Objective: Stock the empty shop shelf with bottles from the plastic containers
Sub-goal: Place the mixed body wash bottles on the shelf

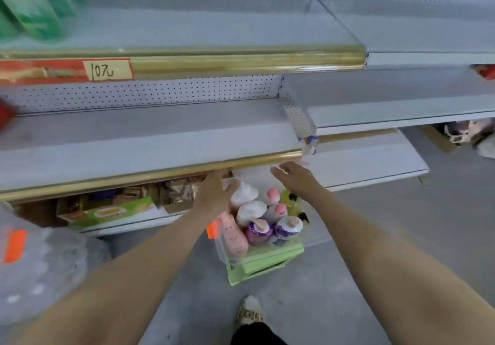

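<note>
Bottles (257, 216) stand crowded, caps up, in a clear plastic container (265, 261) on the floor below the bare, gold-edged shelf (134, 141); a pink bottle (233, 237) leans at its left wall. A handwritten tag (107, 70) higher up reads "10元". Both arms reach down over the container, left hand (214, 194) and right hand (294, 178) spread, holding nothing.

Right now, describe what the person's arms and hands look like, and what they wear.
The left forearm and right forearm are bare along their visible length: no sleeves. The left hand and right hand wear no gloves; no watch, bracelet or ring shows, though blur could hide something small.
</note>
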Motion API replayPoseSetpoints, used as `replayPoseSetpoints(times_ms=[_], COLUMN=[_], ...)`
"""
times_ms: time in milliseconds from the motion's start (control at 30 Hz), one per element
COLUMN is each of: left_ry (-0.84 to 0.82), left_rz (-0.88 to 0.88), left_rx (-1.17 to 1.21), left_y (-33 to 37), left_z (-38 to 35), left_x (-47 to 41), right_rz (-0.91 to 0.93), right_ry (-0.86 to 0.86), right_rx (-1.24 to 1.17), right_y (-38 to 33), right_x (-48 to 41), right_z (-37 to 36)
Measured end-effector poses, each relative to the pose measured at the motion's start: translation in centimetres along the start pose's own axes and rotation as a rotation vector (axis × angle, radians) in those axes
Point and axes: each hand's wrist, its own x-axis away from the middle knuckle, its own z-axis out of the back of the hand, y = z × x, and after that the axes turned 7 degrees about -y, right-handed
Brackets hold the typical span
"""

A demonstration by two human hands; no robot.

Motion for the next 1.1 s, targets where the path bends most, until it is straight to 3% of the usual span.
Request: replayPoseSetpoints(times_ms=[200, 400, 700, 800, 1100], left_ry=[-0.053, -0.129, -0.213, -0.224, -0.215], left_rz=[0.258, 0.333, 0.267, 0.228, 0.2], left_rx=[0.098, 0.231, 0.32, 0.332, 0.442], left_y=[-2.9, -6.3, -8.4, -8.7, -10.5], left_z=[-7.3, -10.3, -11.8, -12.5, -13.5], left_x=[0.1, 0.2, -3.5, -4.6, -5.6], right_rz=[-0.023, -0.042, -0.021, -0.029, 0.148], right_ry=[-0.237, -0.364, -0.117, -0.113, -0.203], right_rx=[-0.037, -0.158, -0.422, -0.565, -0.375], right_y=[7.2, 10.6, 11.4, 10.6, 10.3], right_x=[-3.2, -3.5, -3.6, -4.7, -8.6], right_z=[-4.7, -10.5, -13.7, -13.5, -13.0])
